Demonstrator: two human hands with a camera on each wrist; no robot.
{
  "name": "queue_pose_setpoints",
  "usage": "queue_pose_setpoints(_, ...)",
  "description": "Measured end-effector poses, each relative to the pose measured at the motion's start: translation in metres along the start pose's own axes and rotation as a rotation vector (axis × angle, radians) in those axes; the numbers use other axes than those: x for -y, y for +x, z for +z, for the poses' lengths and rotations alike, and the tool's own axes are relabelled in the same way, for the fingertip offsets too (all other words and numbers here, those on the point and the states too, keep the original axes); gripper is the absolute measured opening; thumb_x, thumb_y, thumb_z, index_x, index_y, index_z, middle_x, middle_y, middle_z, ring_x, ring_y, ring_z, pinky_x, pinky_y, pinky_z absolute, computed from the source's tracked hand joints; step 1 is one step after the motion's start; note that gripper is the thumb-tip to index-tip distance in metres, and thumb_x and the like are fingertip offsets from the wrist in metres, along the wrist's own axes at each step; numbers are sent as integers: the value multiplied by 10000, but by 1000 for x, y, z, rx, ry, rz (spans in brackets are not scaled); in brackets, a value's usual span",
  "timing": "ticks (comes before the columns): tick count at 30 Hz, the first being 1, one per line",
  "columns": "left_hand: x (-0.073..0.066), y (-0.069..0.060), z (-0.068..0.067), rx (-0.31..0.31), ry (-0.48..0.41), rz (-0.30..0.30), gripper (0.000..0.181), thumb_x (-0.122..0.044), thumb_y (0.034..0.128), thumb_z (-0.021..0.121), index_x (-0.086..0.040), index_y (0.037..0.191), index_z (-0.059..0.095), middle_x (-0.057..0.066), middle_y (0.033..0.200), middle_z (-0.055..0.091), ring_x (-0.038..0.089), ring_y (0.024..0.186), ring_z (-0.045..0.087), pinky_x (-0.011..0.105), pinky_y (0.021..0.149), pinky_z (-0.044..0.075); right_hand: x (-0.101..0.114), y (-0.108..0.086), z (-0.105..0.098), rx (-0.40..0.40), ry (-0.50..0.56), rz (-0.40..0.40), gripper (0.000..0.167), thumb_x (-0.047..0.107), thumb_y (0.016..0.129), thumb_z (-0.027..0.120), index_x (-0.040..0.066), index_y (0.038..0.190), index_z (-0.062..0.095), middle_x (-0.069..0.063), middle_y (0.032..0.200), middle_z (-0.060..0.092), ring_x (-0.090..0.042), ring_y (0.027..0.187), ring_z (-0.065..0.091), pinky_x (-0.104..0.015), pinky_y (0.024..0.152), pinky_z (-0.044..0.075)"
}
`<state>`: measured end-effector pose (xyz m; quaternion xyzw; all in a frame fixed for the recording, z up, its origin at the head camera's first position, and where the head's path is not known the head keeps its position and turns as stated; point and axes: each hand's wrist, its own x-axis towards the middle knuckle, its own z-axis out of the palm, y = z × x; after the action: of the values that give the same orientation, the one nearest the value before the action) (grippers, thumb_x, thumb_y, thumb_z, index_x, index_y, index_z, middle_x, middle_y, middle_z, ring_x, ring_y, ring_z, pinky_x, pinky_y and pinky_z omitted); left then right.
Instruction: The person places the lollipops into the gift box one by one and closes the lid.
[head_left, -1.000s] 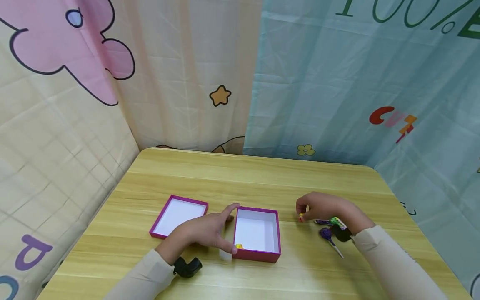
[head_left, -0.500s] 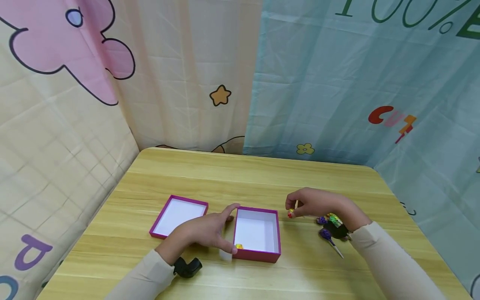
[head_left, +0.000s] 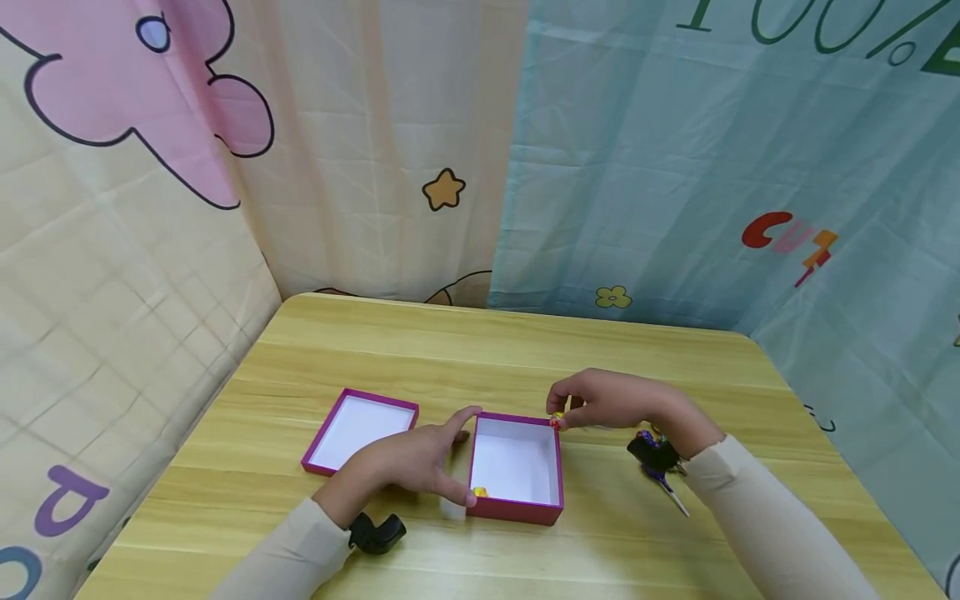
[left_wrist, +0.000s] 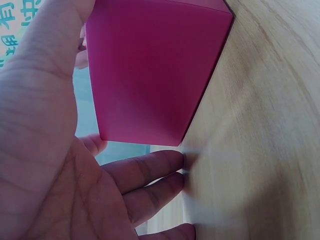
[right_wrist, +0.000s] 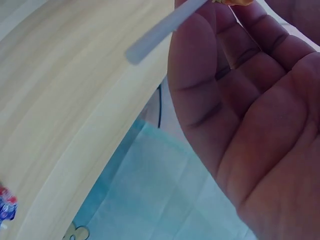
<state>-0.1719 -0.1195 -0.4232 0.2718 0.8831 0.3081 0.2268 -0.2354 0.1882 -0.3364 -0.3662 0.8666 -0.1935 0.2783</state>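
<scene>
An open pink box with a white inside stands on the table. My left hand holds its left side, thumb at the near corner and index finger at the far corner. In the left wrist view the other fingers stretch out beside the pink wall. Something yellow lies inside the box's near left corner. My right hand pinches a red-and-yellow wrapped lollipop at the box's far right corner. Its white stick shows in the right wrist view.
The shallow box lid, white inside with a pink rim, lies left of the box, partly behind the left hand. Purple-wrapped lollipops lie at the right, partly hidden by the black wrist camera. Printed curtains hang behind the table.
My right hand has moved left with the lollipop, from beside the other lollipops to the box's far right corner. The left hand and the box stay in place.
</scene>
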Motion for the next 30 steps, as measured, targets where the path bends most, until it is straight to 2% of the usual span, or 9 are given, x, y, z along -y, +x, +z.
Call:
queue_pose_setpoints(8, -3, 2, -1, -1, -8, -12, 1206, -623, 741, 789, -219, 1599, 45, 106, 1499, 458, 220, 1357, 437, 466, 1105, 347, 18, 12, 2, 32, 3, -37, 47, 223, 975, 658, 257, 1007, 653, 113, 923, 658, -199, 879, 639, -328, 760, 524)
queue_pose_setpoints(15, -6, 3, -2, -2, -5, -29, 1204, -630, 740, 785, -211, 1598, 51, 103, 1495, 465, 215, 1347, 450, 463, 1100, 355, 30, 27, 5, 64, -45, -95, 72, 184, 969, 663, 241, 1012, 659, 120, 914, 642, -124, 832, 605, -292, 729, 527)
queue_pose_setpoints(21, -6, 3, -3, 1, -9, -27, 1194, -628, 743, 785, -212, 1595, 59, 101, 1493, 467, 213, 1348, 450, 467, 1096, 359, 32, 39, 13, 78, -52, -102, 76, 199, 966, 672, 268, 990, 651, 127, 891, 627, -101, 803, 571, -271, 709, 504)
queue_pose_setpoints(30, -6, 3, -4, 4, -11, -28, 1179, -637, 739, 782, -234, 1589, 71, 90, 1497, 463, 214, 1356, 439, 475, 1095, 355, 34, 51, 26, 85, -30, -164, 72, 191, 962, 676, 256, 972, 645, 132, 887, 617, -90, 797, 572, -251, 683, 490)
